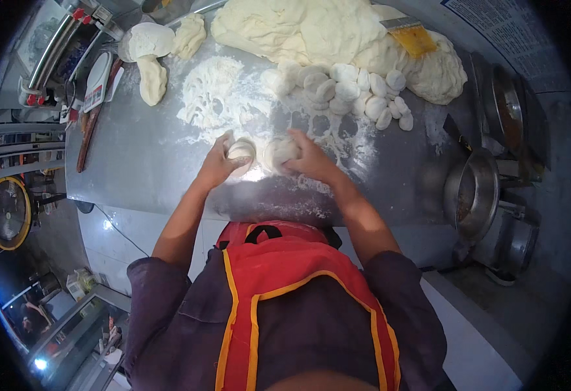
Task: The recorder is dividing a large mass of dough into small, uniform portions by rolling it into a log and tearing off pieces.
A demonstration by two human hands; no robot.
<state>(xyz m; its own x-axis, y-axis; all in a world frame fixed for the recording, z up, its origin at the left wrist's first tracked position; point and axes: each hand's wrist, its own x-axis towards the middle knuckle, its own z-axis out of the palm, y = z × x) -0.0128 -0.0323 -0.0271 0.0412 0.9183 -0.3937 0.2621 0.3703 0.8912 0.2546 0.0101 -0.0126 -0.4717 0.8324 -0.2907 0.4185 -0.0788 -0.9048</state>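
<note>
On the floured metal table (393, 181), near its front edge, my left hand (219, 159) curves around a round dough piece (241, 155). Beside it, my right hand (310, 156) is cupped around another dough piece (279, 152), which looks slightly blurred. A narrow gap separates the two pieces. Loose white flour (212, 93) is spread beyond my hands. Several small dough pieces (346, 90) lie in a cluster farther back, against a large mass of dough (310, 29) along the far side.
A yellow dough scraper (412, 39) rests on the large dough. Smaller dough lumps (152, 80) and a kitchen scale (97, 80) are at left, near a long wooden stick (87, 141). At right are a dark-bladed tool (456, 132) and a metal bowl (490, 195).
</note>
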